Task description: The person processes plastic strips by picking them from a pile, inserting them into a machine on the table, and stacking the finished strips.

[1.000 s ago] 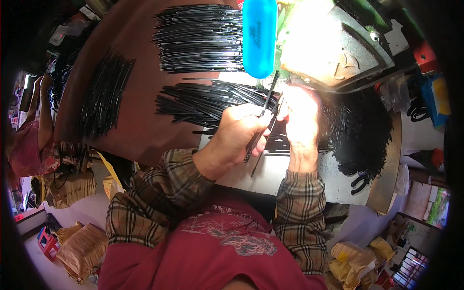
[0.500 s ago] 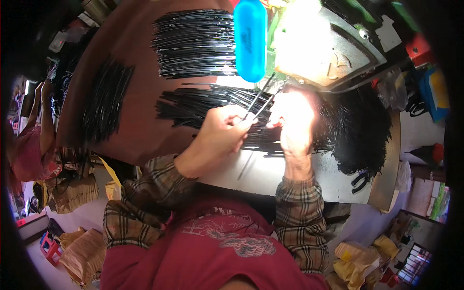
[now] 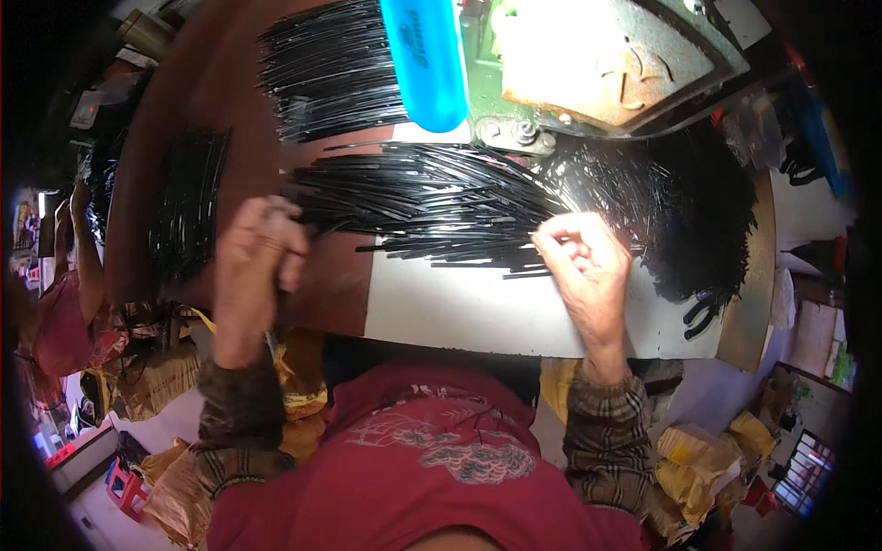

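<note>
My left hand (image 3: 257,266) is over the brown part of the table, beside the left ends of a loose pile of thin black strips (image 3: 432,193). Its fingers look curled but are smeared by motion, so whatever they may hold is unclear. At the pile's right end, my right hand (image 3: 593,271) has thumb and forefinger pinched together against the strip ends. What lies in that pinch is too small to make out.
A neat black bundle (image 3: 335,69) lies behind, another row of strips (image 3: 188,207) at left, and a black heap (image 3: 707,220) at right. A blue rounded object (image 3: 427,78) stands beside a brightly lit machine (image 3: 634,64). Black-handled pliers (image 3: 703,317) rest near the front edge.
My hands have parted from the middle, the left moving leftward and the right slightly right and down. The two strips once held between them no longer show there. The view has shifted.
</note>
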Demonstrator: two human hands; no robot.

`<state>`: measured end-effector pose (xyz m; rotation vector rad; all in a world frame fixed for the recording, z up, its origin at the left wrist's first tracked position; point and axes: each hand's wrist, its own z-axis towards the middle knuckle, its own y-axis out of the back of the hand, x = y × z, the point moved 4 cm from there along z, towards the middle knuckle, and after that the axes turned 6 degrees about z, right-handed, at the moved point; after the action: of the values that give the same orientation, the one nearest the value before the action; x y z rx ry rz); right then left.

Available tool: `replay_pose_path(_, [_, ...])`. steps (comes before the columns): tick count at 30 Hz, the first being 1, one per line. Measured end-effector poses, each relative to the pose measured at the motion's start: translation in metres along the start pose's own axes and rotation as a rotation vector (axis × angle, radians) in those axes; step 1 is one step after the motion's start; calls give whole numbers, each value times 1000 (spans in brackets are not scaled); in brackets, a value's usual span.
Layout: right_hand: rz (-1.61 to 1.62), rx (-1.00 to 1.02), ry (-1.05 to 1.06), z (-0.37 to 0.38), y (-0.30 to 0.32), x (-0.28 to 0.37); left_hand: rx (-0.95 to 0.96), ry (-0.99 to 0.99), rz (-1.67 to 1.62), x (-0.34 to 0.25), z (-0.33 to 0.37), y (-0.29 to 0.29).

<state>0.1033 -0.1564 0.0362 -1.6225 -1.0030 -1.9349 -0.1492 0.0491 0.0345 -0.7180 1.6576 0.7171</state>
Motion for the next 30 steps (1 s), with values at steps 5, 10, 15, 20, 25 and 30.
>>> replay_pose_path(5, [-399,41,203,-20,23,-3,-457,-447,1255,-5,19,88])
replay_pose_path(10, [-559,133,395,-22,19,-8,-484,-558,1169,-17,11,13])
replay_pose_path(15, [-581,190,419,-24,21,-3,-41,-702,777,-27,-7,-94])
replay_pose_path(20, [-578,202,450,-24,19,-10,308,-831,767,-5,-14,-159])
replay_pose_path(25, [-599,99,415,-28,22,-5,55,-889,685,-17,-17,-184])
replay_pose_path(30, [-289,-87,220,-33,10,-6,179,-207,-88,7,-8,-182])
